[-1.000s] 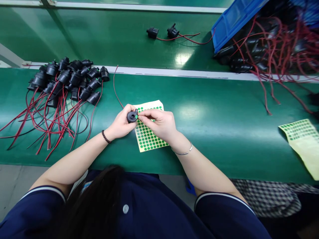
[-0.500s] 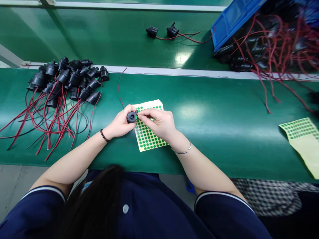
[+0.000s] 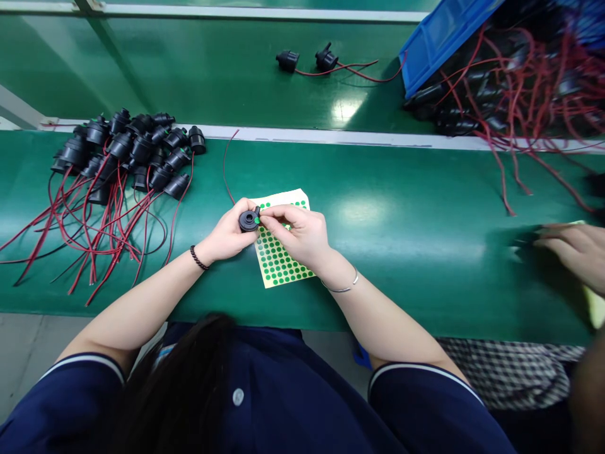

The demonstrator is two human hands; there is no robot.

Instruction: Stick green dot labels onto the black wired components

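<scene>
My left hand is closed around a small black round plastic housing, which has a hole in its face and a short spout. A thin red wire runs up behind that hand. A green dot sticker lies at the right edge of the housing's face. Thumb and index finger of my right hand pinch together at this sticker's edge. Under both hands a pale sheet of green dot stickers rests on the green bench, partly covered by the right hand.
Many black housings with red wires are heaped at the left. Two more housings sit on the back ledge. A blue crate and tangled wired parts fill the upper right. Another person's hand is over a yellowish sheet.
My hands and the housing have shifted very slightly left, and more of the green sticker shows on the housing. Another person's hand has come in at the right, with a blurred dark thing beside it.
</scene>
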